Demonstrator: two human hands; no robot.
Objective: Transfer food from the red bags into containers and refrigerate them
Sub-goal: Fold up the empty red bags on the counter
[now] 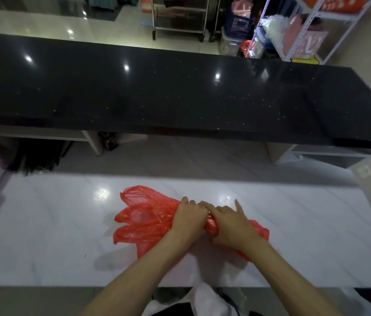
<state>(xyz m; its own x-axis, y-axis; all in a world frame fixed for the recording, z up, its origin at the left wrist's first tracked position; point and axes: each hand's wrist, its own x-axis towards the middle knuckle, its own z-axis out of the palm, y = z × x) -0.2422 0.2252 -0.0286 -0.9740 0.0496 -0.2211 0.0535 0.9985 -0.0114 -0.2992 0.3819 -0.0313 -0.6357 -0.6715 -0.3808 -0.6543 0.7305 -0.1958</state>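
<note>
On white counter [54, 224], both hands, left hand [188, 218], right hand [232, 224], gripping red bag [145, 220]

Both hands, left hand [188, 218] and right hand [232, 224], press a crumpled red bag [144, 221], seemingly empty, on the white counter [54, 224].

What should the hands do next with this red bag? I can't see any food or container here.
Probably keep rolling: both the left hand and right hand press a rolled section of the flat, seemingly empty red bag on the white counter, and its left part is still spread.
</note>
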